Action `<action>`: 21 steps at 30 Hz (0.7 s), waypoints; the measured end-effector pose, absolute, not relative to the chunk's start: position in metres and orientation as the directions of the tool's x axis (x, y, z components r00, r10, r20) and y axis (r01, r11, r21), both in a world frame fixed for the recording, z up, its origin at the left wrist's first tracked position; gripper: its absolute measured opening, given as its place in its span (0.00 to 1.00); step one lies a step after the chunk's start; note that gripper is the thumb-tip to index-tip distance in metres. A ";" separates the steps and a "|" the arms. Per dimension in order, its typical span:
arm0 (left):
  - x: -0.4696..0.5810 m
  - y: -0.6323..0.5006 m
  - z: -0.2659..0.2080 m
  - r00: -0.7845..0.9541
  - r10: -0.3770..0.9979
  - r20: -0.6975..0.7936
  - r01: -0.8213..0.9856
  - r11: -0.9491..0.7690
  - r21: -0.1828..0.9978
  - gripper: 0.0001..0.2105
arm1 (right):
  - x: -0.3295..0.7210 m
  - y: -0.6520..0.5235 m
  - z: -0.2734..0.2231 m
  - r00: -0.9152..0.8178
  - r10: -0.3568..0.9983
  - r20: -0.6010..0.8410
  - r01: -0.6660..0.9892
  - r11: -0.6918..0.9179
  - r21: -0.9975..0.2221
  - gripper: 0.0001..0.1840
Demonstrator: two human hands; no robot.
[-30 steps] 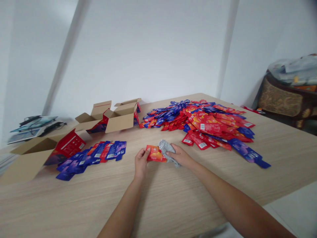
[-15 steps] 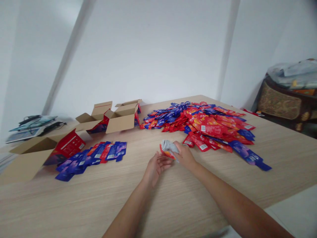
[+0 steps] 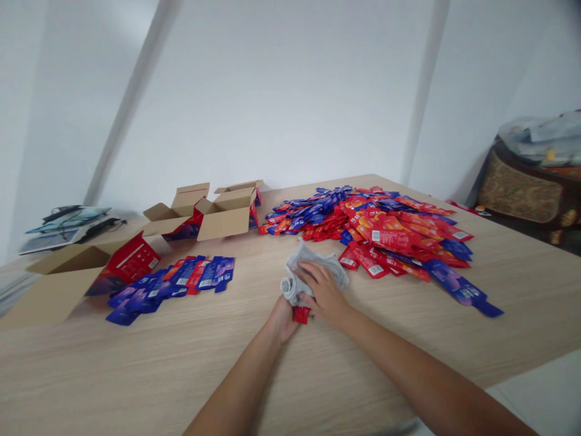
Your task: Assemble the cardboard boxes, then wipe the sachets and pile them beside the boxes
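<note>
My right hand point(image 3: 323, 293) presses a crumpled light-grey cloth point(image 3: 293, 269) down with its fingers bent over it. Under the cloth is a red packet point(image 3: 301, 315), of which only a small end shows. My left hand point(image 3: 284, 318) grips that packet from the left and below; its fingers are mostly covered by the cloth. Beyond my right hand lies a big heap of red and blue packets point(image 3: 381, 227). One blue packet point(image 3: 460, 286) sticks out of the heap's right front. To the left, an overlapping row of blue and red packets point(image 3: 181, 278) lies flat.
An open carton point(image 3: 59, 297) stands at the left edge, beside the packet row. Two more open cartons, one nearer point(image 3: 224, 221) and one behind point(image 3: 170, 221), stand farther back. Face masks and papers point(image 3: 68, 227) lie far left. A patterned chair point(image 3: 517, 188) stands beyond the wooden table point(image 3: 181, 375).
The grey cloth, bunched in my right hand before, is now spread over the packet. My left hand has closed from open fingers around the packet. The view has shifted slightly.
</note>
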State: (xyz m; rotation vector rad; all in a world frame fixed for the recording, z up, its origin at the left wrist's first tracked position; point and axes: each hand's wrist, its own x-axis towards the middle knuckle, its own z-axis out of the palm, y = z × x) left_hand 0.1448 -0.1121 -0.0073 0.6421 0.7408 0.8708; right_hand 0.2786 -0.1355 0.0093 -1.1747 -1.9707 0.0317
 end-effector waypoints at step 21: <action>0.110 -0.089 0.002 0.458 0.877 -0.148 0.087 0.122 0.989 0.19 | 0.325 -0.093 -0.009 0.356 0.854 0.380 0.665 0.054 -0.745 0.21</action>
